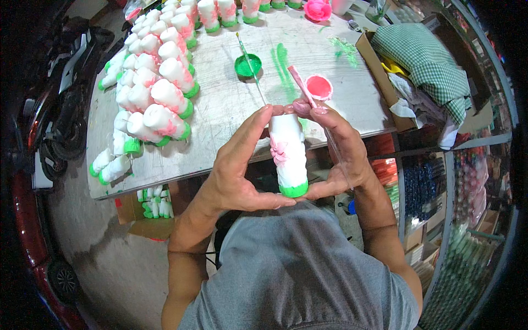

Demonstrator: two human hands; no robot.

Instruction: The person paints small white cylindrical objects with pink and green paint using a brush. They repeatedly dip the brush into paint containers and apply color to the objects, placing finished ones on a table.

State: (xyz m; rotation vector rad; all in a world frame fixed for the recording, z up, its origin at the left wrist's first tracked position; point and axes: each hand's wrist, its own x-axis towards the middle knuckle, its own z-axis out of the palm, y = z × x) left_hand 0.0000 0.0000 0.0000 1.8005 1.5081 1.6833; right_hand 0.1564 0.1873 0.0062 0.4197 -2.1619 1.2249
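A white pillar piece (289, 154) with a pink raised flower and a green base is held upright between my hands, fingertips at its top and thumbs at its bottom. My left hand (239, 165) is closed on its left side. My right hand (338, 154) grips it from the right and also has a pink-tipped brush (301, 85) between its fingers, angled up beside a cup of pink paint (319, 87). A thin brush (245, 55) rests across a dish of green paint (242, 67) behind my left hand.
Rows of similar white pieces (154, 82) cover the left of the table (209, 126). A cardboard box (388, 96) with checked cloth (418, 60) sits at the right. Below are a box of white pieces (140, 225) and shelves (423, 192). Dark vehicles (66, 121) stand at the far left.
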